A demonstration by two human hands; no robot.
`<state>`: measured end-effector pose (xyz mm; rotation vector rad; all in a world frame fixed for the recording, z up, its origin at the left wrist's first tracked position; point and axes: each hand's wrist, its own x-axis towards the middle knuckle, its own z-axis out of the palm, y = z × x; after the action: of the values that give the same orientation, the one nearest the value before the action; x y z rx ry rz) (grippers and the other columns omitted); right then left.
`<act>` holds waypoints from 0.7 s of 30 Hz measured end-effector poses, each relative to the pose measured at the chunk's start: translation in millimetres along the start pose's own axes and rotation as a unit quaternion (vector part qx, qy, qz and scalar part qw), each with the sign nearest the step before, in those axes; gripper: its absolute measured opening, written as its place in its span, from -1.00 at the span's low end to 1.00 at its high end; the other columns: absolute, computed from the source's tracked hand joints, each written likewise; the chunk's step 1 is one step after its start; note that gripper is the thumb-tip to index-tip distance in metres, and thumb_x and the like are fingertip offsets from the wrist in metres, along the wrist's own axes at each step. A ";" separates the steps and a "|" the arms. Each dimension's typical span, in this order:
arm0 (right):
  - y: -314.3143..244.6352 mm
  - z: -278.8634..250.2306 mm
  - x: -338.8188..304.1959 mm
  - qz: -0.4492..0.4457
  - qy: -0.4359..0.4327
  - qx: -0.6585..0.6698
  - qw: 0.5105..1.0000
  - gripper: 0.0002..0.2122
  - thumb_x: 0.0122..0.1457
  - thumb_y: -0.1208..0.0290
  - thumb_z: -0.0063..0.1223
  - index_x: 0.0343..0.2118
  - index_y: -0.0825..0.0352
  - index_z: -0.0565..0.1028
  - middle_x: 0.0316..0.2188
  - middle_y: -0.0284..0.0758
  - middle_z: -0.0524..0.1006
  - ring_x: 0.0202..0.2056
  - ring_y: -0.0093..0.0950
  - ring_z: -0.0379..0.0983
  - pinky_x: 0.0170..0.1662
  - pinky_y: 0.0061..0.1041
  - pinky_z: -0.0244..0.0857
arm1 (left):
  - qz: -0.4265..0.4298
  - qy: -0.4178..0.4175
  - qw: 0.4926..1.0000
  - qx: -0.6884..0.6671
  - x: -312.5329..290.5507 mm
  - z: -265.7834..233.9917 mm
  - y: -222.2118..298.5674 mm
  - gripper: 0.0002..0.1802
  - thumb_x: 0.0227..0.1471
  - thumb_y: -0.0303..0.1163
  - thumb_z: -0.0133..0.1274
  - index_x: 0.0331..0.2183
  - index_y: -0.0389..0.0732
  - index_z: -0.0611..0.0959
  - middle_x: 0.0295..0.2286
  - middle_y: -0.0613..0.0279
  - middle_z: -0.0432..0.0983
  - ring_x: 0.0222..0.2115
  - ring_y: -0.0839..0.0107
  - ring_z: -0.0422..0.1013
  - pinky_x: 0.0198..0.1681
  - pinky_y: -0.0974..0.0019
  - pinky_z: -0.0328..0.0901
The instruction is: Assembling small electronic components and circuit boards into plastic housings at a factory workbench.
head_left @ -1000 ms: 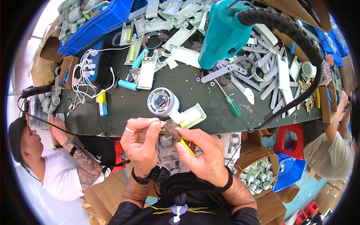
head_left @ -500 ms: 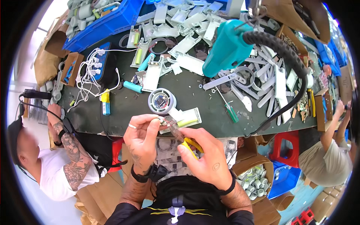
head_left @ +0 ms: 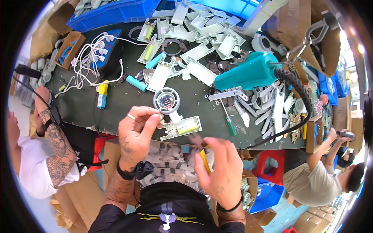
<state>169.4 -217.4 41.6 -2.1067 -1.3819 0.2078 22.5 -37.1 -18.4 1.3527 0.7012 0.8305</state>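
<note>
The place is a crowded workshop, with cardboard boxes and blue plastic crates (head_left: 116, 11) around a long dark green table (head_left: 128, 99). The table is covered with many white plastic housings (head_left: 202, 33), a bundle of white cables (head_left: 91, 58) and some loose cylindrical cells. A big teal power tool (head_left: 248, 73) hangs over the right part of the table, and a thick black hose (head_left: 299, 97) goes from it toward the table's right edge. On the left side a person in a white shirt (head_left: 33, 167) sits, with tattooed arms; on the right side another person in a grey shirt (head_left: 311, 182) leans to the table.

Close to the near edge of the table lies the white open housing (head_left: 180, 128), with a yellow-green cell inside and a round head (head_left: 166, 101) at its far end. The left hand (head_left: 136, 130) has a ring on one finger; its fingers are bent and pinch something small just at the left end of this housing, touching it. What it pinches is too small to tell. The right hand (head_left: 219, 171) is a little nearer to the body, below the housing and apart from it. It is closed around a tool with a yellow handle (head_left: 204, 161), whose tip points up toward the housing. A green-handled screwdriver (head_left: 229, 120) lies on the table just to the right.
</note>
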 end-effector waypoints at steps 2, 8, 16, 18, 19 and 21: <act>4.1 3.5 3.6 0.031 0.082 0.026 0.996 -0.64 0.16 0.50 0.39 0.01 0.40 0.55 -0.20 -0.18 0.59 -0.31 -0.20 0.57 -0.26 -0.31 0.46 | 0.003 -0.014 1.000 0.016 7.3 -5.4 6.1 -0.86 0.31 -0.62 0.17 -0.10 -0.35 0.63 -0.26 0.21 0.69 -0.29 0.56 0.58 -0.16 0.45 0.49; 25.4 10.9 8.2 0.094 0.127 0.047 0.986 -0.64 0.18 0.51 0.39 0.02 0.41 0.54 -0.21 -0.15 0.60 -0.29 -0.21 0.56 -0.23 -0.30 0.47 | 0.001 -0.035 0.999 -0.010 15.0 -19.7 -6.8 -0.88 0.33 -0.62 0.12 -0.10 -0.35 0.61 -0.30 0.18 0.65 -0.37 0.51 0.56 -0.26 0.42 0.48; 24.3 -29.1 -42.3 -0.108 0.143 0.198 0.964 -0.57 0.03 0.52 0.37 0.03 0.39 0.61 -0.06 -0.13 0.64 -0.06 -0.09 0.61 0.03 -0.18 0.49 | 0.005 -0.022 1.000 -0.013 7.2 -26.0 -10.0 -0.90 0.35 -0.57 0.10 -0.11 -0.33 0.60 -0.28 0.16 0.63 -0.43 0.49 0.56 -0.33 0.42 0.46; 37.1 -41.3 -46.8 -0.052 0.232 0.041 0.970 -0.59 0.02 0.59 0.30 0.00 0.40 0.58 -0.07 -0.10 0.62 -0.08 -0.14 0.59 0.07 -0.23 0.44 | 0.008 -0.023 1.000 -0.015 6.1 -30.6 -12.4 -0.90 0.35 -0.57 0.10 -0.11 -0.33 0.59 -0.29 0.17 0.63 -0.43 0.49 0.56 -0.33 0.42 0.46; 56.5 -34.2 -37.8 -0.008 0.343 0.124 0.931 -0.63 0.06 0.62 0.25 -0.02 0.40 0.57 -0.09 -0.14 0.61 -0.09 -0.24 0.56 0.06 -0.28 0.42 | 0.009 -0.017 1.000 -0.012 7.4 -30.3 -14.4 -0.90 0.36 -0.57 0.09 -0.10 -0.33 0.59 -0.29 0.17 0.62 -0.43 0.49 0.56 -0.34 0.42 0.46; 105.5 -37.2 -20.3 0.128 0.384 0.096 0.909 -0.67 0.18 0.60 0.26 0.02 0.44 0.55 -0.13 -0.22 0.59 -0.11 -0.37 0.53 0.03 -0.41 0.39 | 0.015 -0.020 1.000 0.000 11.3 -32.0 -19.5 -0.90 0.35 -0.57 0.09 -0.10 -0.33 0.59 -0.31 0.18 0.61 -0.44 0.49 0.55 -0.34 0.43 0.46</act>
<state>259.1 -278.9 8.5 -1.8777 -0.5914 -0.3450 4.0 -10.8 -40.6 1.3800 0.6510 0.8239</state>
